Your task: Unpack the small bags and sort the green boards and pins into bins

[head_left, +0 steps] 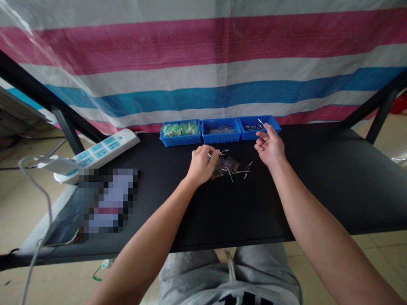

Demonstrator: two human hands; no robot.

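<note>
My left hand rests on the black table, fingers curled around a small metal part with thin leads. Beside it lie a small clear plastic bag and several loose thin metal pins. My right hand is raised near the rightmost of three blue bins, pinching a thin metal pin between thumb and fingers. The left bin holds green parts. The middle bin holds small dark parts.
A white power strip with blue sockets lies at the table's left, a grey cable looping from it. A blurred flat object sits at the front left. A striped tarp hangs behind. Black frame bars stand at both sides.
</note>
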